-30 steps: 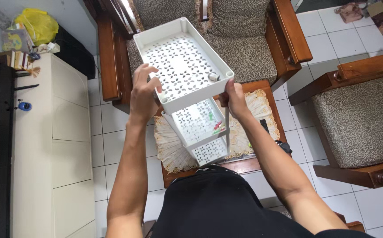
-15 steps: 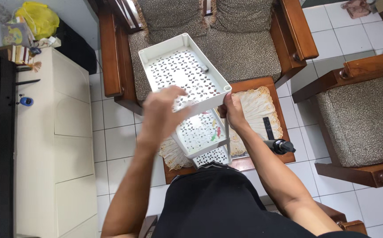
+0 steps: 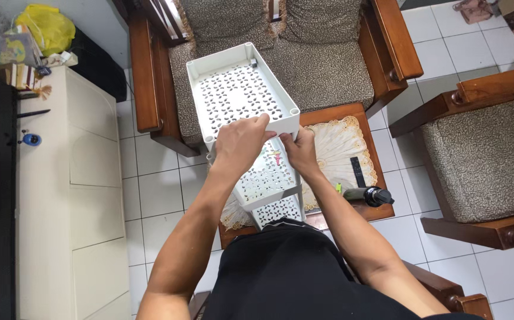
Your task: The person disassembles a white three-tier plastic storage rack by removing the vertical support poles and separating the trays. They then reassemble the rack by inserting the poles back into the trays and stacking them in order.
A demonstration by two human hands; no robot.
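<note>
Right now both hands meet at the near short edge of the white perforated tray (image 3: pixel 240 95), which is the top tier of a rack standing on the small wooden table (image 3: pixel 381 210). The left hand (image 3: pixel 240 142) is curled over that near rim, fingers wrapped onto the edge, gripping it. The right hand (image 3: pixel 300 151) sits just beside it, toward the tray's near right corner, pressed against the rim and corner post; it seems to pinch there, though its fingertips are hidden, so how firmly it grips I cannot tell.

From the hands, the tray stretches away, its long axis running toward the sofa (image 3: pixel 322 65) behind the table and leaning slightly left. Its far end hangs over the sofa seat. Both hands are equally close, touching the same edge.

Below the tray, a lower tier (image 3: pixel 266 184) of the same rack shows, with small coloured items on it. To the tray's right, on a lace cloth (image 3: pixel 343 148), lie a black remote (image 3: pixel 359 172) and a dark bottle (image 3: pixel 369 194).
</note>
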